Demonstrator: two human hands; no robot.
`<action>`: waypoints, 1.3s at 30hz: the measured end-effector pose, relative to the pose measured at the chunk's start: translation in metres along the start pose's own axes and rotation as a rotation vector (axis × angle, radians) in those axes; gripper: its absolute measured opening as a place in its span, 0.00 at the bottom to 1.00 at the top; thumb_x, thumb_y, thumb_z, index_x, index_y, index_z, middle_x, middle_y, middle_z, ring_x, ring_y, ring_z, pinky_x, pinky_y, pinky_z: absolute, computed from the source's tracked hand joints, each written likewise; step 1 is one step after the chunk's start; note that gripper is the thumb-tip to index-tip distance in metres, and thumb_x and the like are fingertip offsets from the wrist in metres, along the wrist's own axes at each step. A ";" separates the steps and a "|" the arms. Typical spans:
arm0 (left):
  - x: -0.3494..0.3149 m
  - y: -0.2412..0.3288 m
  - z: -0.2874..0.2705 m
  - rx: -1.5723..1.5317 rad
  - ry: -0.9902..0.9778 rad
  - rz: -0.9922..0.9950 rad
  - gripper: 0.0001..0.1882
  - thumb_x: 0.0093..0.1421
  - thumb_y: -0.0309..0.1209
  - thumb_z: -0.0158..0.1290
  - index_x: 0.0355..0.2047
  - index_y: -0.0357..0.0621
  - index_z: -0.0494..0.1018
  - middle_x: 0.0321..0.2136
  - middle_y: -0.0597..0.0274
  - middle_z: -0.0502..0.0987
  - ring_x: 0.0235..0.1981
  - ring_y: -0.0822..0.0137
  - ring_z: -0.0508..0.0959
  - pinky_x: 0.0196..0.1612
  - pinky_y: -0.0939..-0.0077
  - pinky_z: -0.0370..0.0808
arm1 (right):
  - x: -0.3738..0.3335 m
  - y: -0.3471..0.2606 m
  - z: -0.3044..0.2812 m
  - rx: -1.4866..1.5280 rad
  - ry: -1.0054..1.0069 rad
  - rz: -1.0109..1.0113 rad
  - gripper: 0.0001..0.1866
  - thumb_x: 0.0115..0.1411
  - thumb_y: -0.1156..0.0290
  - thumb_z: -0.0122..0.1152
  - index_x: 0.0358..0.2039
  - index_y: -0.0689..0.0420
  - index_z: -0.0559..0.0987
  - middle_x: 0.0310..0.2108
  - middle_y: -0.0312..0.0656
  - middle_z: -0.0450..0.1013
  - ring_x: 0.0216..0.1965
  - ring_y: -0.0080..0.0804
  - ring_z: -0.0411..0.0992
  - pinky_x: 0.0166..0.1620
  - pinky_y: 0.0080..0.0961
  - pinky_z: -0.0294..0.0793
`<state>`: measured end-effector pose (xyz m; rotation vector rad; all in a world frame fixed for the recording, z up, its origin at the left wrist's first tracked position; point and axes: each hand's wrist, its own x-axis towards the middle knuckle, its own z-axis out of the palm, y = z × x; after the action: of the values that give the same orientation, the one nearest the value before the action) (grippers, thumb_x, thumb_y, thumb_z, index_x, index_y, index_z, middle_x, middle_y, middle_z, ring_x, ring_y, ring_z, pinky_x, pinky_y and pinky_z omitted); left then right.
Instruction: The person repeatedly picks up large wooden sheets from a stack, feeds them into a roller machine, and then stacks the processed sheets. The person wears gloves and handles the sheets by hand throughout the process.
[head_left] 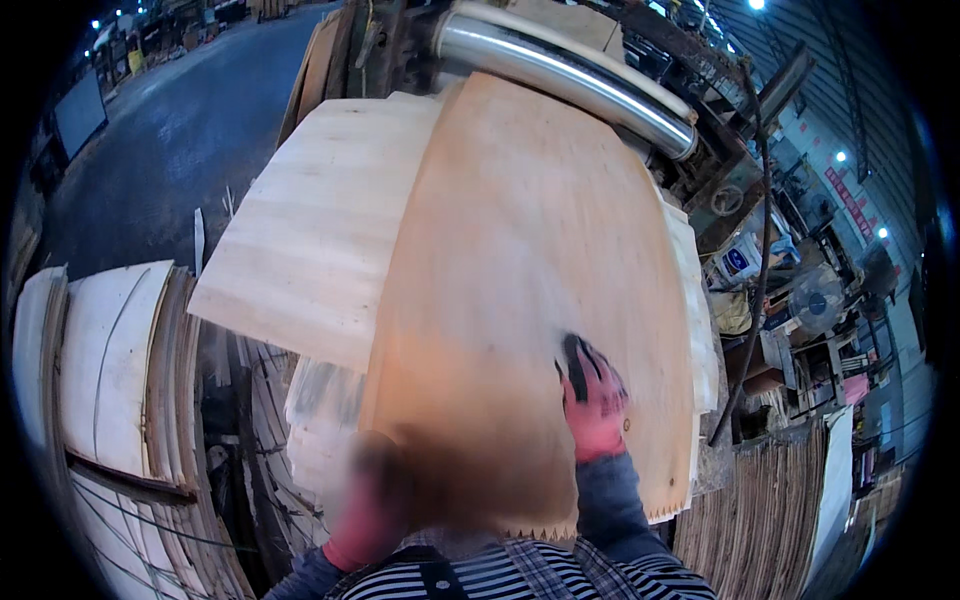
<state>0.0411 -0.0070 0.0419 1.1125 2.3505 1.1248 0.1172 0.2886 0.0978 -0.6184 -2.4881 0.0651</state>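
Observation:
A large orange-tan wood veneer sheet (520,250) lies in front of me over paler veneer sheets (310,220), which stick out at its left and right. My right hand (593,395), in a pink glove with black fingertips, rests on the sheet's right half with its fingers stretched out. At the near left corner is my left hand (365,515), also in a pink glove. Motion smears its dark fingers, and whether they grip the edge cannot be made out. The sheet's near edge, close to my body, is jagged on the right.
Beyond the sheet's far end runs a shiny metal roller (570,75). Veneer stacks stand at the left (115,370) and right (750,510). A dark pole (762,260), a fan (815,297) and a white bucket (738,260) are on the right. Blue-grey floor (170,150) lies far left.

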 end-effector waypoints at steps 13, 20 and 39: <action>0.002 -0.065 0.013 -0.238 0.252 -0.160 0.36 0.49 0.14 0.47 0.58 0.44 0.48 0.48 0.54 0.65 0.48 0.65 0.66 0.48 0.76 0.66 | 0.003 0.018 0.072 -0.104 -0.252 -0.164 0.34 0.47 0.60 0.57 0.54 0.58 0.59 0.54 0.49 0.54 0.57 0.45 0.50 0.59 0.45 0.43; 0.029 -0.053 -0.008 -0.883 0.132 -0.285 0.28 0.52 0.21 0.50 0.54 0.38 0.56 0.43 0.59 0.69 0.41 0.71 0.70 0.42 0.79 0.69 | -0.201 0.000 -0.006 -0.022 -0.511 -0.022 0.36 0.41 0.62 0.61 0.52 0.59 0.62 0.54 0.56 0.53 0.55 0.56 0.50 0.57 0.51 0.44; 0.014 -0.041 0.010 -1.107 0.128 -0.030 0.23 0.59 0.31 0.41 0.54 0.38 0.54 0.52 0.51 0.60 0.50 0.63 0.64 0.53 0.72 0.59 | -0.181 -0.019 -0.098 -0.220 0.126 -0.093 0.27 0.51 0.52 0.51 0.47 0.57 0.67 0.44 0.50 0.65 0.45 0.52 0.64 0.48 0.46 0.62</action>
<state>0.0168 -0.0072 0.0047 0.5689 1.3460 2.0942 0.2947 0.1823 0.0891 -0.5764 -2.4155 -0.2782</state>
